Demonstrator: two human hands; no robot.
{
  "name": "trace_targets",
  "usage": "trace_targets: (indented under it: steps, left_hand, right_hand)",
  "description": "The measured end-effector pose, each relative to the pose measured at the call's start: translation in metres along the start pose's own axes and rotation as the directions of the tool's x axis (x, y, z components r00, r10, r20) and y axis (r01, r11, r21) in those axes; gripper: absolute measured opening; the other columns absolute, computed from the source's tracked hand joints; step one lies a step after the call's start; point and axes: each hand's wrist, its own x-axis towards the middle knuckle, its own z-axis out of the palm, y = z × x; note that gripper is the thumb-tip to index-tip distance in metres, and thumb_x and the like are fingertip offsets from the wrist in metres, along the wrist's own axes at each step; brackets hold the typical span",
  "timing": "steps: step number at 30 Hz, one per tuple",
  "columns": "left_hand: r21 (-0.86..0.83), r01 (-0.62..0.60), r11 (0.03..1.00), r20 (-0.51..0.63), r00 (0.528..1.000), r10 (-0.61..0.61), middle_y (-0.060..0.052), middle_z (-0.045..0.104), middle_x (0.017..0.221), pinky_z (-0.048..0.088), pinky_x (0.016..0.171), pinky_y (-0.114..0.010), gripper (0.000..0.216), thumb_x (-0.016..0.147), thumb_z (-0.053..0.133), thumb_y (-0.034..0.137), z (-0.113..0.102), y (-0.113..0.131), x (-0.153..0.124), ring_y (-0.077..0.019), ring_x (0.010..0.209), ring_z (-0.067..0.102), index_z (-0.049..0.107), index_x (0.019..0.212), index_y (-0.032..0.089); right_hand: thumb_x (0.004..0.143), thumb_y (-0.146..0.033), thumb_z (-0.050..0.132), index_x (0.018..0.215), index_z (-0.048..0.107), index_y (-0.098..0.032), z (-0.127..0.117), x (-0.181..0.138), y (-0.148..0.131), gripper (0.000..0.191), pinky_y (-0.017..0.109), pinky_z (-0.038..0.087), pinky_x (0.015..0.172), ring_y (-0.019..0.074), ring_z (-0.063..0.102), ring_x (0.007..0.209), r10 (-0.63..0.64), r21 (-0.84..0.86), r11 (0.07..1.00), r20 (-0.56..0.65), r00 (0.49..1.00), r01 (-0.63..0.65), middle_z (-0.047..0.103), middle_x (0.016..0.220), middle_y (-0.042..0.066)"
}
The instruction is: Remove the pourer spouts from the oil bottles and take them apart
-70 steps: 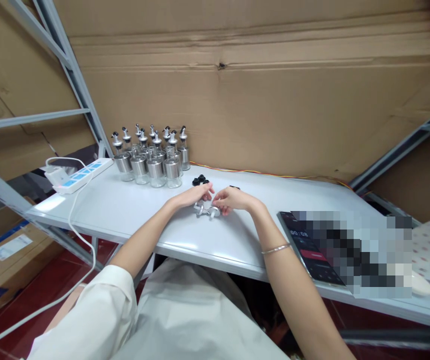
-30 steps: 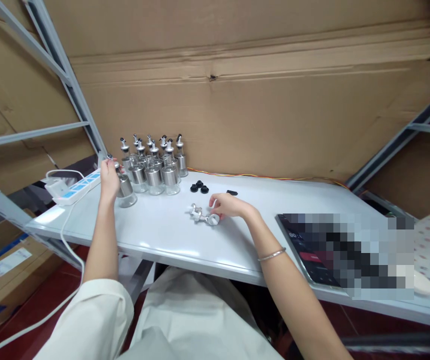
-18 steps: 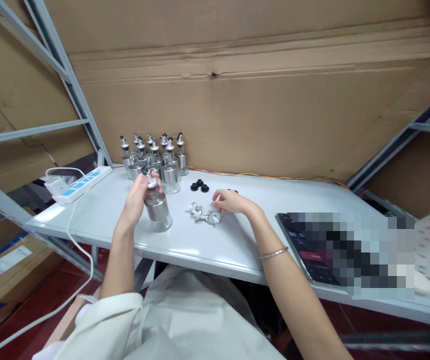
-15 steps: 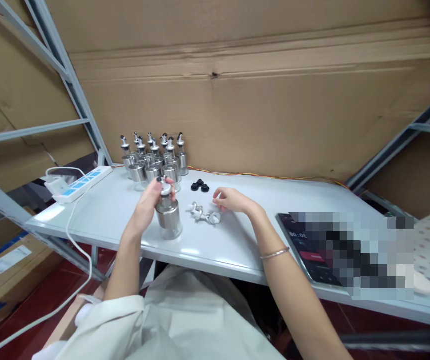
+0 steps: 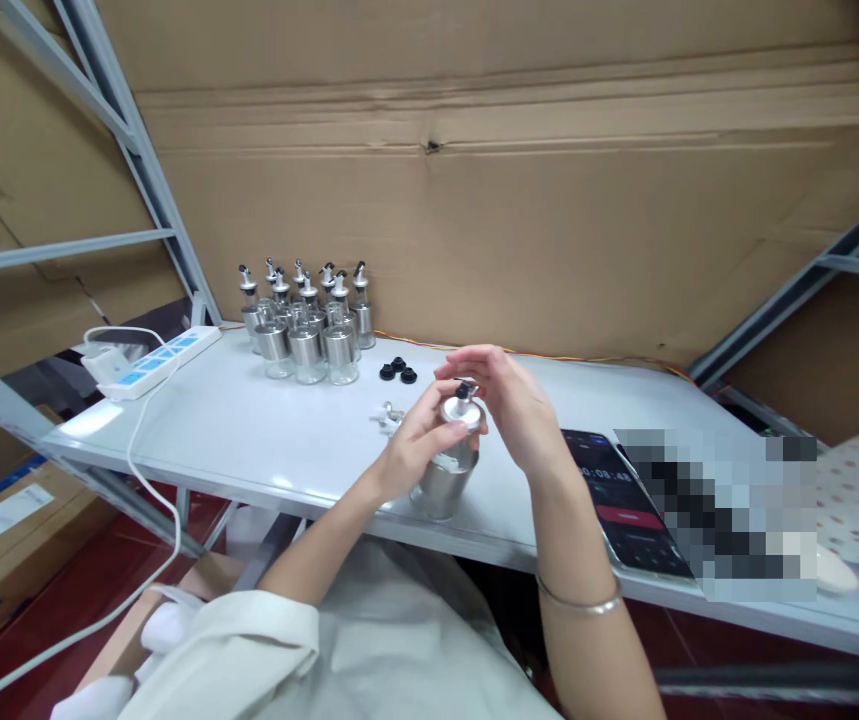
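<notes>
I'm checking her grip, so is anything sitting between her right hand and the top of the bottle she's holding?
Nothing visible does. The left hand holds the bottle tilted over the table, and the right hand is already at its spout cap.

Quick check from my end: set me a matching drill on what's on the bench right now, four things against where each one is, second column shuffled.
Things:
1. held bottle
2. group of bottles
3. black caps
4. power strip

Places:
A. far left edge of the white table, cable hanging off it
B. at the back of the table against the cardboard wall
C. gripped in the left hand, right hand at its spout
D. loose on the table just right of the standing bottles

Pairs: 1-C, 2-B, 3-D, 4-A
</notes>
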Motion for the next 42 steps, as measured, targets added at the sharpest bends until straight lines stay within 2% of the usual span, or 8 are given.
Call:
trace_targets:
  steps: [3, 6, 10, 15, 22, 27, 34, 42]
  left_hand:
    - [0.085, 0.01, 0.996, 0.028, 1.0, -0.012, -0.006, 0.061, 0.088, 0.046, 0.076, -0.03, 0.047, 0.076, 0.062, 0.051, 0.0, 0.0, 0.005, -0.0188, 0.083, 0.059, 0.055, 0.106, 0.015]
    - [0.168, -0.003, 0.986, 0.089, 0.996, -0.012, -0.009, 0.062, 0.099, 0.046, 0.086, -0.035, 0.05, 0.075, 0.061, 0.058, -0.004, 0.002, 0.008, -0.0249, 0.099, 0.057, 0.061, 0.101, 0.015]
    - [0.23, 0.032, 0.973, 0.112, 0.992, -0.059, -0.01, 0.064, 0.099, 0.047, 0.085, -0.035, 0.054, 0.077, 0.055, 0.062, -0.003, 0.0, 0.007, -0.026, 0.1, 0.058, 0.065, 0.099, 0.014]
    - [0.218, -0.09, 0.972, -0.038, 0.994, 0.1, -0.01, 0.065, 0.104, 0.046, 0.091, -0.035, 0.057, 0.081, 0.05, 0.062, 0.007, -0.018, 0.003, -0.0253, 0.101, 0.059, 0.063, 0.107, 0.014]
    - [0.257, -0.098, 0.961, -0.112, 0.985, 0.13, -0.007, 0.063, 0.089, 0.048, 0.076, -0.028, 0.058, 0.08, 0.05, 0.063, 0.009, -0.024, 0.003, -0.019, 0.086, 0.058, 0.06, 0.105, 0.012]
    - [0.311, -0.054, 0.949, -0.161, 0.981, 0.109, 0.001, 0.047, 0.063, 0.042, 0.062, -0.024, 0.055, 0.076, 0.052, 0.066, 0.008, -0.026, 0.002, -0.0113, 0.063, 0.045, 0.061, 0.088, 0.013]
    - [0.299, -0.052, 0.953, -0.253, 0.958, 0.132, -0.001, 0.049, 0.066, 0.039, 0.059, -0.024, 0.057, 0.067, 0.06, 0.069, 0.009, -0.025, 0.004, -0.0129, 0.066, 0.045, 0.062, 0.087, 0.015]
    - [0.214, -0.082, 0.973, -0.084, 0.991, 0.102, 0.0, 0.055, 0.063, 0.042, 0.058, -0.025, 0.061, 0.075, 0.057, 0.063, 0.012, -0.022, 0.002, -0.0104, 0.054, 0.049, 0.063, 0.11, 0.014]
  right_hand:
    - [0.086, -0.052, 0.049, 0.094, 0.062, -0.022, 0.001, -0.02, -0.014, 0.034, 0.029, 0.047, 0.071, 0.0168, 0.061, 0.082, -0.06, -0.036, 0.997, 0.093, 0.994, 0.063, 0.067, 0.094, 0.005]
    - [0.077, -0.037, 0.066, 0.09, 0.059, -0.022, 0.0, -0.027, -0.019, 0.021, 0.029, 0.046, 0.072, 0.0175, 0.06, 0.087, -0.058, -0.172, 0.982, 0.131, 0.99, 0.081, 0.066, 0.093, 0.003]
    - [0.082, -0.025, 0.057, 0.08, 0.054, -0.021, 0.003, -0.026, -0.017, 0.006, 0.028, 0.045, 0.065, 0.0155, 0.06, 0.075, -0.017, -0.197, 0.98, 0.095, 0.995, 0.036, 0.065, 0.079, 0.001]
    - [0.085, -0.023, 0.052, 0.074, 0.051, -0.021, 0.015, -0.023, -0.004, 0.012, 0.027, 0.043, 0.062, 0.0124, 0.057, 0.061, -0.155, -0.087, 0.984, -0.016, 0.988, 0.154, 0.062, 0.068, -0.002]
    - [0.088, -0.027, 0.052, 0.075, 0.051, -0.022, 0.018, -0.024, 0.006, 0.014, 0.027, 0.043, 0.059, 0.0121, 0.057, 0.061, -0.283, -0.042, 0.959, -0.061, 0.957, 0.281, 0.059, 0.068, -0.003]
    - [0.09, -0.029, 0.051, 0.076, 0.049, -0.022, 0.022, -0.025, 0.003, 0.015, 0.03, 0.047, 0.068, 0.0139, 0.06, 0.07, -0.353, 0.036, 0.932, -0.125, 0.927, 0.36, 0.057, 0.068, -0.003]
    - [0.086, -0.047, 0.055, 0.075, 0.045, -0.023, 0.03, -0.025, -0.001, 0.028, 0.031, 0.05, 0.067, 0.0161, 0.063, 0.073, -0.216, 0.198, 0.947, -0.193, 0.957, 0.253, 0.058, 0.067, -0.002]
    - [0.078, -0.071, 0.044, 0.079, 0.039, -0.025, 0.02, -0.019, -0.009, 0.046, 0.02, 0.031, 0.032, 0.0169, 0.064, 0.062, 0.158, 0.471, 0.881, -0.235, 0.959, -0.03, 0.05, 0.058, -0.004]
